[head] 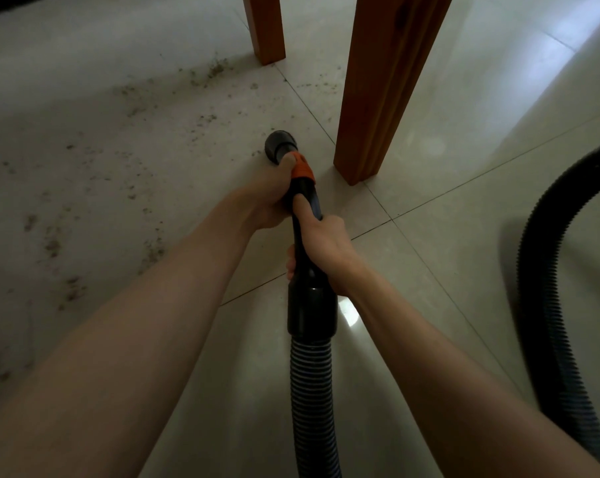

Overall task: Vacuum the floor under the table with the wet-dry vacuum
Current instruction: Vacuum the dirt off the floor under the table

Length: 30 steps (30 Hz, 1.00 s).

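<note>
A black vacuum wand with an orange collar (302, 169) points down at the tiled floor; its round nozzle (280, 144) sits just above the tiles near a wooden table leg (377, 94). My left hand (267, 198) grips the wand just behind the orange collar. My right hand (322, 243) grips the black tube further back, thumb along its top. The ribbed hose (312, 391) runs from the wand back toward me. Scattered dirt and crumbs (136, 108) lie on the tiles to the left of the nozzle.
A second wooden table leg (264, 29) stands farther back. Another loop of the ribbed hose (546, 270) curves across the floor on the right. More dirt patches (53, 243) spread over the left tiles.
</note>
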Available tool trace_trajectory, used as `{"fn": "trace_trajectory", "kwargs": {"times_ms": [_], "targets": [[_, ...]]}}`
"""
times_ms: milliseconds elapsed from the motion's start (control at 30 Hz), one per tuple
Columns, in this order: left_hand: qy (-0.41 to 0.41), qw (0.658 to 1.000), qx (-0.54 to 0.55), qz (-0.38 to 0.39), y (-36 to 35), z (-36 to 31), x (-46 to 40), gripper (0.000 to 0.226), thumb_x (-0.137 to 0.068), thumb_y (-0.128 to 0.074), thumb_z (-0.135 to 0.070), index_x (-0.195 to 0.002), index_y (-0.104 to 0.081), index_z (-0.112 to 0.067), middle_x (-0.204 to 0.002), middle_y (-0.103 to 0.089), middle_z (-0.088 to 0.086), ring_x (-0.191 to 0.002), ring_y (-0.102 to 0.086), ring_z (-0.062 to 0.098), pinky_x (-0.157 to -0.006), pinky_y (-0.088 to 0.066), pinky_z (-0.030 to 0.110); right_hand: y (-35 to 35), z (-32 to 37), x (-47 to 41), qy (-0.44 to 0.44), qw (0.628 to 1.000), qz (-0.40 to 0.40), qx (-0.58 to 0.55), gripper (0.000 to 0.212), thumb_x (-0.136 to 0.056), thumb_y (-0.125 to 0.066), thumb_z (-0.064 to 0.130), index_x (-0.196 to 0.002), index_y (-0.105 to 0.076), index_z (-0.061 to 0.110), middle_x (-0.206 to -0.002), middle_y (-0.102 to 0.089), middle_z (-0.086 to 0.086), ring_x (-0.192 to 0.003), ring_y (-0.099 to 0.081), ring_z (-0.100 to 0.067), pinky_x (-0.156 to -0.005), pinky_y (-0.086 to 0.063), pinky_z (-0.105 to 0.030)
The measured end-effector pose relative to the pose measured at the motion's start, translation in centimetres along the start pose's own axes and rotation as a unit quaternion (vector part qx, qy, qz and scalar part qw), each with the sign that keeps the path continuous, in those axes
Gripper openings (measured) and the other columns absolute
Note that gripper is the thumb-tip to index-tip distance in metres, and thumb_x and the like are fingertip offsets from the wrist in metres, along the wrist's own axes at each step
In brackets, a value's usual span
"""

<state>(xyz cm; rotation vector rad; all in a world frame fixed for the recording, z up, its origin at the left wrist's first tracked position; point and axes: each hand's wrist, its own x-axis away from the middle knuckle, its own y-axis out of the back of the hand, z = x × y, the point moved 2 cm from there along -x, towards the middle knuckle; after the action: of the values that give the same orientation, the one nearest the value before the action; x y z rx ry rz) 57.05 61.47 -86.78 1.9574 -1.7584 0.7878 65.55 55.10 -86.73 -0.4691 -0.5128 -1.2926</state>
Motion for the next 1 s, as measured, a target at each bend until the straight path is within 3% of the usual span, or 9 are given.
{"fn": "trace_trajectory", "kwargs": {"times_ms": [100, 200, 367, 600, 767, 1000], "targets": [[0.000, 1.000, -0.008, 0.003, 1.1, 1.0, 1.1, 0.054, -0.102, -0.027, -0.040, -0.141, -0.031, -0.003, -0.122, -0.051, 0.011, -0.102, -0.050, 0.019, -0.088, -0.040, 0.028, -0.8, -0.8, 1.0, -0.008, 1.000, 0.015, -0.013, 0.040, -0.097, -0.045, 0.044, -0.085, -0.047, 0.006, -0.054, -0.052, -0.010, -0.040, -0.051, -0.021, -0.045, -0.049, -0.028], [-0.014, 1.000, 0.006, -0.001, 2.0, 2.5, 2.4, 0.048, -0.101, -0.030, -0.039, -0.135, -0.038, -0.005, -0.100, -0.054, 0.003, -0.084, -0.054, 0.013, -0.073, -0.047, 0.024, -1.8, -2.3, 2.4, -0.012, 1.000, 0.019, -0.015, 0.043, -0.097, -0.044, 0.045, -0.086, -0.050, 0.004, -0.051, -0.053, -0.010, -0.039, -0.052, -0.021, -0.044, -0.049, -0.027], [0.020, 1.000, 0.019, -0.014, 2.3, 5.8, 5.0, 0.033, -0.101, -0.033, -0.040, -0.096, -0.052, -0.013, -0.087, -0.054, 0.002, -0.075, -0.053, 0.012, -0.064, -0.046, 0.023, -2.6, -5.5, 5.9, -0.016, 1.000, -0.013, -0.014, 0.049, -0.096, -0.045, 0.048, -0.084, -0.054, 0.001, -0.051, -0.055, -0.010, -0.039, -0.054, -0.020, -0.047, -0.050, -0.029], [0.046, 0.999, -0.005, -0.006, 0.6, 6.8, 7.6, 0.050, -0.100, -0.034, -0.044, -0.125, -0.048, -0.003, -0.084, -0.055, 0.005, -0.072, -0.054, 0.013, -0.059, -0.045, 0.025, -2.0, -5.5, 9.7, -0.045, 0.997, -0.044, -0.051, 0.043, -0.095, -0.045, 0.048, -0.087, -0.052, 0.006, -0.051, -0.055, -0.009, -0.044, -0.055, -0.023, -0.059, -0.054, -0.038], [0.065, 0.997, 0.004, 0.038, -2.0, 6.8, 9.5, 0.051, -0.100, -0.036, -0.042, -0.126, -0.047, 0.000, -0.087, -0.057, 0.008, -0.075, -0.056, 0.016, -0.060, -0.046, 0.026, -0.3, -5.2, 11.9, -0.056, 0.993, -0.075, -0.078, 0.040, -0.097, -0.044, 0.045, -0.089, -0.052, 0.007, -0.054, -0.054, -0.008, -0.041, -0.054, -0.018, -0.050, -0.050, -0.031], [0.066, 0.994, -0.014, 0.081, -6.3, 6.7, 10.3, 0.052, -0.099, -0.039, -0.041, -0.128, -0.046, 0.003, -0.085, -0.055, 0.011, -0.074, -0.055, 0.019, -0.064, -0.047, 0.029, 2.2, -5.6, 12.8, -0.039, 0.983, -0.161, -0.085, 0.048, -0.097, -0.042, 0.048, -0.089, -0.056, 0.003, -0.043, -0.054, -0.004, -0.044, -0.056, -0.022, -0.057, -0.054, -0.035]]}}
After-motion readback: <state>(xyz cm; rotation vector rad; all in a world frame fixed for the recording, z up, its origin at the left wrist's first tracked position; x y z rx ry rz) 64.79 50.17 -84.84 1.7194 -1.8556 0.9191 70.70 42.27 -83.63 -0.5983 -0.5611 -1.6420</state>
